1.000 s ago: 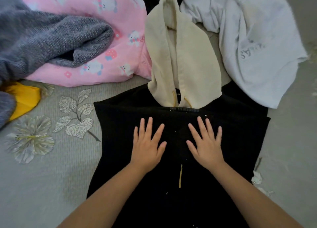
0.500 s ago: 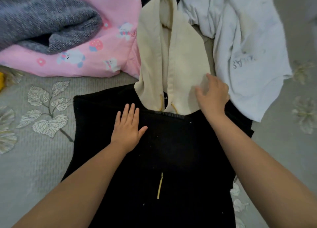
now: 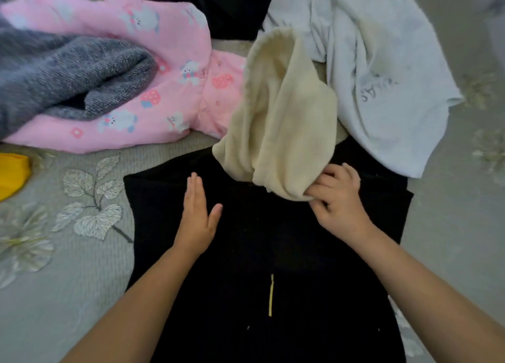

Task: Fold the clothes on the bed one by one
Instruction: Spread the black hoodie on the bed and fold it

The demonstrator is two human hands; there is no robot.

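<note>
A black hoodie [image 3: 273,239] lies flat on the bed in front of me, a yellow drawstring on its front. Its cream-lined hood [image 3: 284,122] is bunched and lifted toward me over the collar. My right hand [image 3: 336,196] grips the hood's lower right edge with curled fingers. With straight fingers, my left hand [image 3: 198,215] rests flat on the black fabric left of the hood.
A pink printed garment [image 3: 153,70] and a grey knit [image 3: 62,73] lie at the back left. A white shirt [image 3: 382,70] lies at the back right, a yellow item [image 3: 12,171] at the left edge. The grey floral bedsheet [image 3: 68,253] surrounds them.
My right hand left the black fabric, took hold of the hood's right edge and pulled it down toward me, so the hood now bunches up. My left hand shifted left and stays flat.
</note>
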